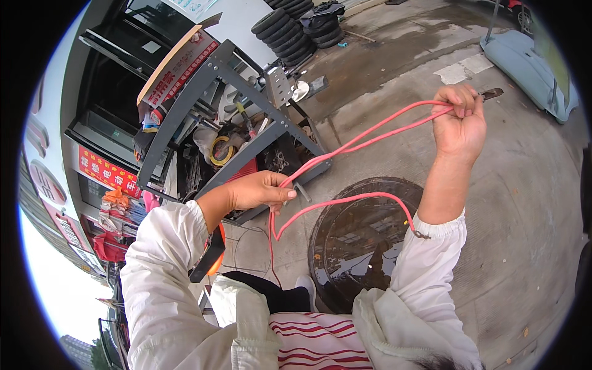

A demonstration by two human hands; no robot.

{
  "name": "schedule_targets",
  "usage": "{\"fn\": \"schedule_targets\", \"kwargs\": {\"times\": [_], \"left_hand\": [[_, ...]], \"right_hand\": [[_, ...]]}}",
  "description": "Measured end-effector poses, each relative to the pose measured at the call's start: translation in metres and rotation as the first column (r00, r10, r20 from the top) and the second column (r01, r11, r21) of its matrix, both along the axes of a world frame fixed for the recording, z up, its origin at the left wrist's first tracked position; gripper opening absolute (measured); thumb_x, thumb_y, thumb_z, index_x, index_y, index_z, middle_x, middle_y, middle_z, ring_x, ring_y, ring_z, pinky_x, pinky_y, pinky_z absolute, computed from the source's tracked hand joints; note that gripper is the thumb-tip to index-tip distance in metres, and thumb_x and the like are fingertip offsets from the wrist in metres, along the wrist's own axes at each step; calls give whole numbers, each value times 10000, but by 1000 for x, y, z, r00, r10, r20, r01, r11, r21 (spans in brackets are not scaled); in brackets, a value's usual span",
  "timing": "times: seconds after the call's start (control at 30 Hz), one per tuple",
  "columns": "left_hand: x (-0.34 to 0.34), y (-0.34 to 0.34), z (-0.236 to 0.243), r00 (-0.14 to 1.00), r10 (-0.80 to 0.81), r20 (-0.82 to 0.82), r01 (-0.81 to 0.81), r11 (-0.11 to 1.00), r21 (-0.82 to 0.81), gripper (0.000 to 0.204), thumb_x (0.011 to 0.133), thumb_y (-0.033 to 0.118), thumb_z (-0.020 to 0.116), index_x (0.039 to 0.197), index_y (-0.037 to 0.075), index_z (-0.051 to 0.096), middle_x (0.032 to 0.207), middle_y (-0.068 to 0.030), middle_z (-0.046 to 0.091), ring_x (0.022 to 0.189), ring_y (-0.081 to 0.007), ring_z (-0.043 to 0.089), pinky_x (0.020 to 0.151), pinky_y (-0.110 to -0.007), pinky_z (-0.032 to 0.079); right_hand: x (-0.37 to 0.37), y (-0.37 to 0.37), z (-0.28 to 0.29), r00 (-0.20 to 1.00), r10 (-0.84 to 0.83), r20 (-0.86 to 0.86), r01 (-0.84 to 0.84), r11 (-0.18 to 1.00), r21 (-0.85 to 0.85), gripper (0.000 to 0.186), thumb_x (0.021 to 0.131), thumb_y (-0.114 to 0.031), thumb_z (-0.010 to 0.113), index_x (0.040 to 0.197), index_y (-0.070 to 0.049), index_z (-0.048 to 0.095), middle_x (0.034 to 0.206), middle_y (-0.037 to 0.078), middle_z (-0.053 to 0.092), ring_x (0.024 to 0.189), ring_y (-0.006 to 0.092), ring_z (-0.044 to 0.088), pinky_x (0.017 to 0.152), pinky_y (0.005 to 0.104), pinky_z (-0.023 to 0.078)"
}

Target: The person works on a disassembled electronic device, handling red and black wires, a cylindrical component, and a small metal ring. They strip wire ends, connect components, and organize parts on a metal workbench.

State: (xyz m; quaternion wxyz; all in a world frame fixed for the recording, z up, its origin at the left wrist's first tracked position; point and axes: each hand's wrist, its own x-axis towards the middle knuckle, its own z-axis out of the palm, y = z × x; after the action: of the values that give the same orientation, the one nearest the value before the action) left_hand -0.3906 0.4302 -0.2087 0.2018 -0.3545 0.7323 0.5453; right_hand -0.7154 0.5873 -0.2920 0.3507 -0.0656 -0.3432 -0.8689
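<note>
My left hand (pixel 266 192) grips a pink-red cable (pixel 376 129) in two strands at the centre. At upper right, my right hand (pixel 459 120) is closed round both strands, which stretch between my hands; a dark metal piece (pixel 493 93) sticks out beyond my fingers. Another length of the cable loops below my left hand and ends in a small metal fitting (pixel 420 234) with a yellow bit, near my right forearm. A thinner red length hangs down toward the ground. A round manhole cover (pixel 330 246), wet on top, lies beneath the cable.
A grey metal shelf cart (pixel 237 86) holding tools and tape stands ahead-left, before a shopfront with signs. Stacked tyres (pixel 274 38) are at the back. A pale blue board-like object (pixel 524 71) is upper right. Red and orange items (pixel 111 243) are at left.
</note>
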Motion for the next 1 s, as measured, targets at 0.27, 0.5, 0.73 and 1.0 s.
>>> {"fn": "schedule_targets", "kwargs": {"times": [0.27, 0.5, 0.73, 1.0], "left_hand": [[61, 17, -146, 931, 365, 10, -364, 925, 109, 386, 978, 414, 483, 725, 128, 424, 650, 43, 349, 589, -87, 327, 591, -269, 362], [30, -92, -50, 900, -212, -381, -367, 106, -924, 157, 893, 198, 607, 904, 43, 587, 715, -206, 579, 686, -399, 578, 595, -382, 469], [-20, -101, 35, 875, -252, -413, -167, 644, -747, 243, 914, 278, 623, 914, 36, 620, 618, -24, 541, 567, -98, 553, 529, -274, 440], [18, -38, 41, 988, -27, -153, 6, 990, -138, 229, 917, 111, 598, 1126, 20, 573, 882, -2, 603, 727, -104, 607, 735, -274, 520]], "right_hand": [[9, -16, -10, 997, 67, -34, -62, 990, 124, 388, 1028, -367, 291, 810, -74, 421, 539, -36, 243, 468, 107, 240, 514, 280, 348], [-6, -3, -19, 998, 1, -60, 8, 989, 151, 196, 942, -126, 381, 755, -70, 400, 524, -26, 245, 435, 101, 236, 461, 255, 299], [-59, 42, -46, 992, -105, -68, 111, 990, 92, 204, 909, -124, 390, 710, -82, 402, 521, -40, 260, 428, 84, 234, 421, 251, 238], [-78, 43, -85, 976, 77, -205, -2, 940, 342, 226, 995, -187, 384, 935, 14, 467, 584, -36, 276, 447, 71, 203, 406, 247, 188]]}}
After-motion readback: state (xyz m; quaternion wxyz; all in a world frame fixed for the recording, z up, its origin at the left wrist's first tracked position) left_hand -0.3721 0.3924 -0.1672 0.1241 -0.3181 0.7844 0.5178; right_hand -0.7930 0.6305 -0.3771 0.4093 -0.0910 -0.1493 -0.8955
